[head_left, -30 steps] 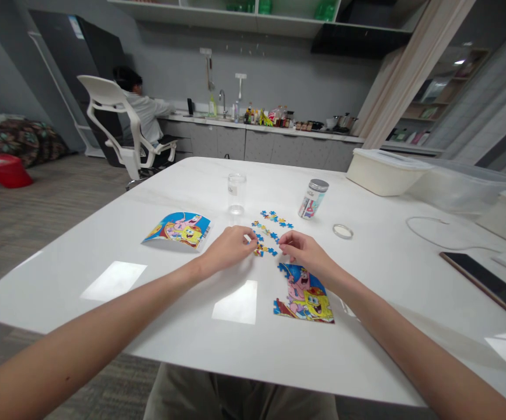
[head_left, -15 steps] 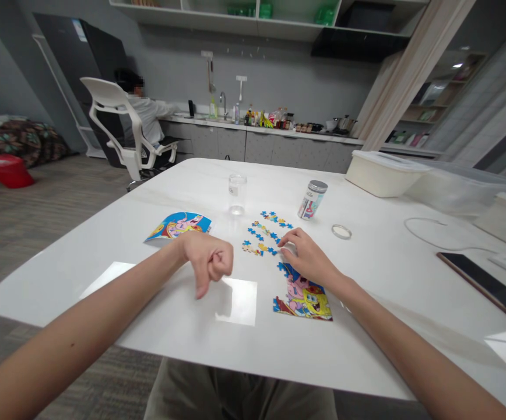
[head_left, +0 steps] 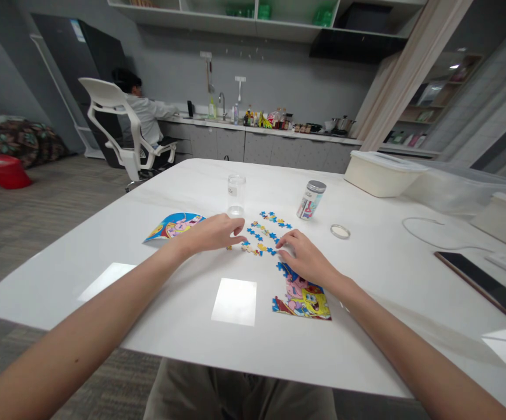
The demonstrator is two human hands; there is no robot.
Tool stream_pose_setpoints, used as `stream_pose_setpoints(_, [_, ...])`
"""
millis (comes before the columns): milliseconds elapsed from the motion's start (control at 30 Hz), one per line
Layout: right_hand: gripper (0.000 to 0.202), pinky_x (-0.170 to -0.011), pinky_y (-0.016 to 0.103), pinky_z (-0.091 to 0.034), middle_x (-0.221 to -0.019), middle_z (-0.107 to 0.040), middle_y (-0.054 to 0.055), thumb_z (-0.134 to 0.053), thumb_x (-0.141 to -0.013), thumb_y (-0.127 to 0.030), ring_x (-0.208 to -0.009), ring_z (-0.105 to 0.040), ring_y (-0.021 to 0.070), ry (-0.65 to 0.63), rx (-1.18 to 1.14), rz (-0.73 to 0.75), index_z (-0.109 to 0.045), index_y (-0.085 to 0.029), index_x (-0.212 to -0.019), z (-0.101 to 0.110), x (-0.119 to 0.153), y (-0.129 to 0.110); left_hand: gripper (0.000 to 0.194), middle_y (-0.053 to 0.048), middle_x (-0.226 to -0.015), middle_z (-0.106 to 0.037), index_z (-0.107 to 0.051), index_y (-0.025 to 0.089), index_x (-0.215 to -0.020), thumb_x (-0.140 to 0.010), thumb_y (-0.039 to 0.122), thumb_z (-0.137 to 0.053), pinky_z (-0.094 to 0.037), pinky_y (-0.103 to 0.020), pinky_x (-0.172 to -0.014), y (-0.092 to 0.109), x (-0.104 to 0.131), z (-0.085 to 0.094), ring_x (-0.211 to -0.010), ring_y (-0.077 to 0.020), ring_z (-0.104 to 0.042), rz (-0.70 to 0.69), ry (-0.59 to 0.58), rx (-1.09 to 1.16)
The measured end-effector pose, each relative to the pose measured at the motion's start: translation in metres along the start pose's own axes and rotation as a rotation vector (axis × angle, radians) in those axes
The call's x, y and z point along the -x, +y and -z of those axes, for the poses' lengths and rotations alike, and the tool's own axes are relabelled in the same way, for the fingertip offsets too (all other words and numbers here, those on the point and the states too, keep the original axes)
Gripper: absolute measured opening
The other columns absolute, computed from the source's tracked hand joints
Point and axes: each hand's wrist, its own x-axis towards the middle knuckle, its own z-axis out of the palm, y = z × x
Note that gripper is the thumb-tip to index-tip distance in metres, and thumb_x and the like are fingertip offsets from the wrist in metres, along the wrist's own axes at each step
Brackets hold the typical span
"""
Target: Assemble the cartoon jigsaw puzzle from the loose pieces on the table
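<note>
Several loose jigsaw pieces (head_left: 259,234) lie on the white table, mostly blue with some yellow. My left hand (head_left: 220,231) is at their left edge, thumb and fingers apart, with nothing visible between them. On their right side is my right hand (head_left: 301,252), fingers curved and apart, fingertips close to the pieces. Below it lies a joined puzzle section (head_left: 305,297) with a yellow and a pink cartoon figure, its upper part partly covered by the hand. A curled picture sheet (head_left: 172,226) rests behind my left forearm.
Behind the pieces stand a clear jar (head_left: 236,195) and a labelled tin with a grey lid (head_left: 311,200). A round lid (head_left: 340,231), a phone (head_left: 487,286), a cable and storage boxes (head_left: 384,175) are on the right. A person (head_left: 146,116) sits at the far counter.
My left hand has moved up and forward to the left edge of the pieces, and its curled fingers have opened. My right hand has stayed nearly in place.
</note>
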Motion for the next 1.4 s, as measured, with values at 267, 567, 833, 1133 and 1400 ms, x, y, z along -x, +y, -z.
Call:
stream_pose_setpoints(267, [0.012, -0.096, 0.038, -0.043, -0.104, -0.056, 0.008, -0.052, -0.085, -0.017, -0.103, -0.055, 0.0221, -0.05, 0.021, 0.006, -0.061, -0.019, -0.092, 0.002, 0.001, -0.002, 0.035, -0.006, -0.081, -0.065, -0.06, 0.024, -0.113, -0.093, 0.048, -0.045, -0.044, -0.026, -0.065, 0.013, 0.005, -0.01, -0.073, -0.019, -0.063, -0.09, -0.288, -0.404])
stream_pose_setpoints(567, [0.021, -0.097, 0.043, -0.044, -0.112, -0.06, 0.01, -0.052, -0.087, -0.019, -0.106, -0.057, 0.0236, -0.127, -0.022, 0.164, -0.067, -0.022, -0.102, 0.003, 0.002, -0.009, 0.038, -0.007, -0.075, -0.07, -0.057, 0.023, -0.127, -0.097, 0.037, -0.039, -0.047, -0.029, -0.065, 0.022, 0.004, -0.025, -0.068, -0.0204, -0.065, -0.19, -0.215, -0.445])
stream_pose_setpoints(833, [0.026, -0.098, 0.047, -0.043, -0.117, -0.065, 0.008, -0.05, -0.087, -0.018, -0.111, -0.056, 0.0245, -0.178, -0.06, 0.257, -0.07, -0.024, -0.103, 0.005, 0.001, -0.012, 0.03, -0.006, -0.067, -0.067, -0.061, 0.017, -0.114, -0.096, 0.027, -0.039, -0.045, -0.027, -0.06, 0.024, 0.003, -0.04, -0.063, -0.0192, -0.065, -0.142, -0.134, -0.374])
stream_pose_setpoints(1133, [0.027, -0.096, 0.044, -0.045, -0.116, -0.063, 0.009, -0.048, -0.09, -0.02, -0.109, -0.057, 0.0229, -0.228, -0.076, 0.292, -0.07, -0.024, -0.105, 0.006, 0.002, -0.016, 0.03, -0.006, -0.069, -0.068, -0.062, 0.019, -0.112, -0.096, 0.03, -0.04, -0.044, -0.025, -0.062, 0.023, 0.002, -0.04, -0.064, -0.0169, -0.064, -0.153, -0.125, -0.364])
stream_pose_setpoints(1400, [0.029, -0.097, 0.046, -0.045, -0.12, -0.062, 0.009, -0.047, -0.09, -0.019, -0.112, -0.056, 0.0243, -0.216, -0.005, 0.27, -0.07, -0.026, -0.107, 0.006, 0.003, -0.013, 0.032, -0.007, -0.068, -0.067, -0.064, 0.017, -0.101, -0.096, 0.025, -0.034, -0.04, -0.027, -0.057, 0.026, 0.002, -0.037, -0.058, -0.017, -0.06, -0.123, -0.092, -0.403])
